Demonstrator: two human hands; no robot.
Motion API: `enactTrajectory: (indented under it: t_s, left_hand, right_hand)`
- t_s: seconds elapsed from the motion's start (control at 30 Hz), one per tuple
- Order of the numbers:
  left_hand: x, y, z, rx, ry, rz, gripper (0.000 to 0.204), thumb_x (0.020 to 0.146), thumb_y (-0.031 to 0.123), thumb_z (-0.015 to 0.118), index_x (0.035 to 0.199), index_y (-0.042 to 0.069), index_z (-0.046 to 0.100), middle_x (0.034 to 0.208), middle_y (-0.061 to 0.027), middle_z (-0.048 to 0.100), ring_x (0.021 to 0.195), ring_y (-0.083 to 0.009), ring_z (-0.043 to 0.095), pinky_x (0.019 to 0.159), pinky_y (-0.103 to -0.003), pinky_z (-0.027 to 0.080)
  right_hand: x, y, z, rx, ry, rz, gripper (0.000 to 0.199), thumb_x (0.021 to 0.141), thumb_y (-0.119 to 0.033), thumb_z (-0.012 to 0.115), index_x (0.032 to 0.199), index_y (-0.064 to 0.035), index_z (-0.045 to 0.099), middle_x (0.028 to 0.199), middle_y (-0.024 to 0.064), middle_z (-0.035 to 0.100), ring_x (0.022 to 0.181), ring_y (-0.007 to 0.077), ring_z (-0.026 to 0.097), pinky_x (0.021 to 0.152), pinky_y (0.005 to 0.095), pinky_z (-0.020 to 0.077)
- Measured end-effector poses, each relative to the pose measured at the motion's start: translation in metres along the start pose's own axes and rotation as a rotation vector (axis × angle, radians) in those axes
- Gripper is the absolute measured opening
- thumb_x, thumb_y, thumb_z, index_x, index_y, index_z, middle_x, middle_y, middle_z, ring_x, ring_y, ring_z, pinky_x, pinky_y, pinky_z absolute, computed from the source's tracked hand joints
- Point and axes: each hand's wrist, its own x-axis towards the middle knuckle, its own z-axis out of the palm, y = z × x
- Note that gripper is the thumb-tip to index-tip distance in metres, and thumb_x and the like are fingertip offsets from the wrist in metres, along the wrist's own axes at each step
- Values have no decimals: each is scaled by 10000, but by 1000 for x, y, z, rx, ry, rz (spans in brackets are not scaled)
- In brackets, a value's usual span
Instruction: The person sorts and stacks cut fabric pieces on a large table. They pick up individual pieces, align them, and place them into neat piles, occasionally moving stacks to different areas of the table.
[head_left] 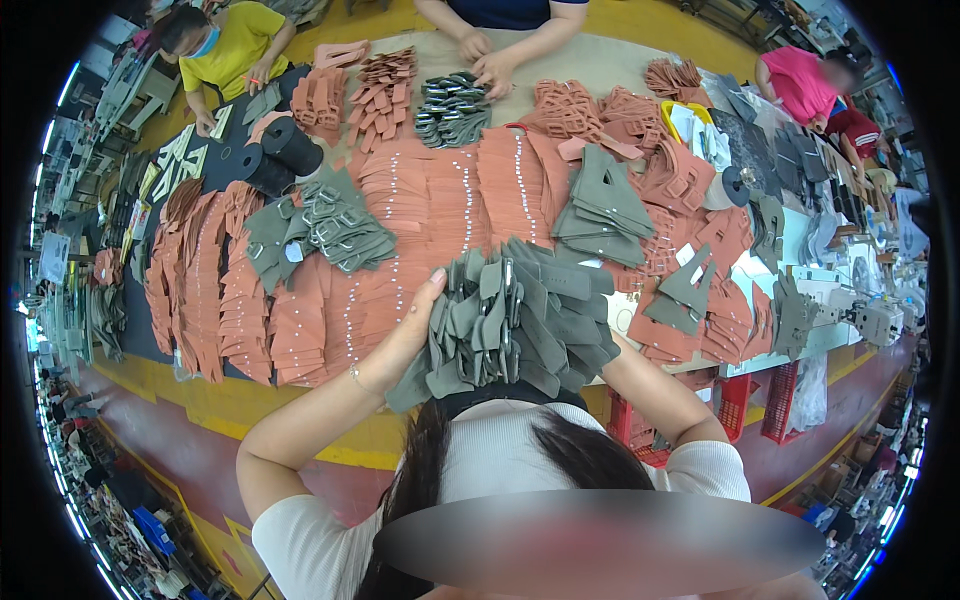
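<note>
A thick bundle of grey-green leather pieces [510,320] with metal buckles between them is held up in front of my chest, at the table's near edge. My left hand [412,318] grips the bundle's left side, its thumb pointing up along the edge. From the right, my other forearm [655,385] runs up to the bundle's right side; the pieces hide that hand's fingers. Just beyond lie overlapping rows of reddish-brown leather pieces [400,215]. Grey-green buckled straps [340,225] are heaped to the left, and a stack of flat grey-green pieces [605,205] lies to the right.
Black thread cones [290,145] stand at the left, a yellow basket [695,130] at the right. Across the table a co-worker's hands [490,65] touch another buckle pile [455,110]. Red crates [735,405] sit below the table at right. Other people work at both far corners.
</note>
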Motion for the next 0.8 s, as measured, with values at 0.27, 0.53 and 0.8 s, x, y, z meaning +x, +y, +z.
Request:
enactTrajectory:
  t_s: [0.27,0.53,0.8]
  left_hand:
    - [6,-5,8,7,27,-36,685,917,597,324,1353,73,389,1284,-118,516,1099,-237,568,939,-395,470]
    - [25,9,6,71,25,4,683,906,610,330,1327,80,426,1263,-119,531,1077,-252,582,914,-416,486]
    - [86,85,-13,70,-78,90,609,921,556,351,1269,71,472,1174,-104,585,990,-232,625,837,-395,531]
  right_hand:
    - [-5,-10,-15,313,-243,29,455,978,-358,340,1360,-113,372,1307,113,461,1145,229,512,980,351,435]
    - [4,-32,-11,-161,64,-48,409,974,-328,365,1296,-84,426,1251,131,489,1098,225,530,936,352,471]
    - [77,-103,2,136,-146,55,430,958,-335,404,1288,-61,431,1251,126,491,1099,246,527,936,371,471]
